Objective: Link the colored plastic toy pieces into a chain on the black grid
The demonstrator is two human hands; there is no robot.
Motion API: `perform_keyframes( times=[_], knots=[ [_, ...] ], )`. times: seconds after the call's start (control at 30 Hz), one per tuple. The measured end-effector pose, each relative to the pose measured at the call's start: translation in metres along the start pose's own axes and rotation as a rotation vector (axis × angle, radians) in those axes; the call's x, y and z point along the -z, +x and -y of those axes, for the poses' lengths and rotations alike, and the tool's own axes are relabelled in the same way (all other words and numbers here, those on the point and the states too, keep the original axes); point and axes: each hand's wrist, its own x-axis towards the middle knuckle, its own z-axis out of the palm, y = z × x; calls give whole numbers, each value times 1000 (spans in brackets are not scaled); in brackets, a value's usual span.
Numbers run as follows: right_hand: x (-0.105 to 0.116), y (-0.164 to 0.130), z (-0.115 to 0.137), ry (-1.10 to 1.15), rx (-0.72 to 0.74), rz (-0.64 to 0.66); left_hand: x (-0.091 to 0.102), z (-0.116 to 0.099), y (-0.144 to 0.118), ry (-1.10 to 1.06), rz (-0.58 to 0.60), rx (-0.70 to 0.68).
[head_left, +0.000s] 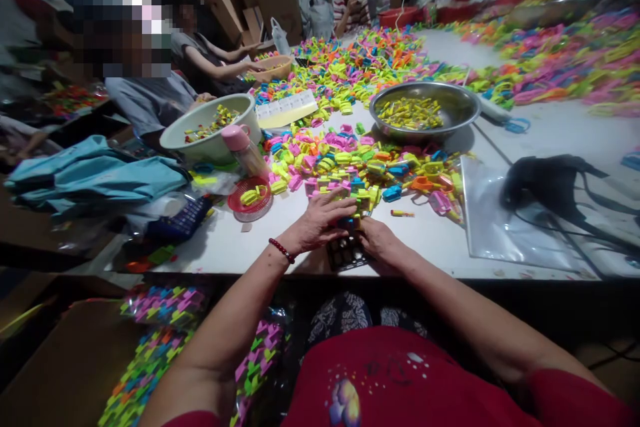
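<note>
A black tray with round holes (345, 255) lies at the table's front edge, its far part covered by small coloured plastic pieces and my hands. My left hand (320, 219) rests over these pieces from the left, its fingers stretched out and a little apart. On the other side my right hand (377, 239) has its fingers curled in at the tray's right side, by a yellow-and-blue piece; what they hold is hidden. Just beyond both hands spreads a heap of pink, yellow, blue and orange plastic pieces (345, 159). A small yellow-and-red stick (403, 213) lies right of my right hand.
Behind the heap stand a steel bowl (425, 130) and a pale green basin (173, 138), both with small yellow sticks. A pink-capped bottle (245, 150) and red basket (253, 213) are left, a plastic bag (493, 227) right. Co-workers sit along the left and far sides.
</note>
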Motion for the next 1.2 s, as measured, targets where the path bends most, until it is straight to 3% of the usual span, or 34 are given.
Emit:
perform_keyframes(
  times=[0.13,0.23,0.4,0.5,0.63,0.77,0.97,1.07,1.2],
  knots=[
    [13,-2,-6,83,-80,-89,-3,1,-2,-48,-23,9],
    [25,5,-17,-30,-94,-209,-5,0,-2,-67,-50,-2],
    [29,24,-23,-341,-230,-146,-3,-2,-1,-67,-53,-13],
    [27,25,-20,-380,-276,-132,2,-5,-1,-57,-36,-5],
    [28,10,-22,-189,-364,-247,4,-8,2,-30,-71,28],
    [28,-10,-25,261,-466,-387,-2,-3,5,-72,-124,-8],
    [28,-22,-19,840,-494,-354,-10,2,4,-140,-192,-23],
    [29,-19,-15,848,-487,-352,-10,0,3,-137,-203,-21],
    [21,-14,-10,689,-383,-314,-10,-1,3,-127,-205,-16]
  ],
)
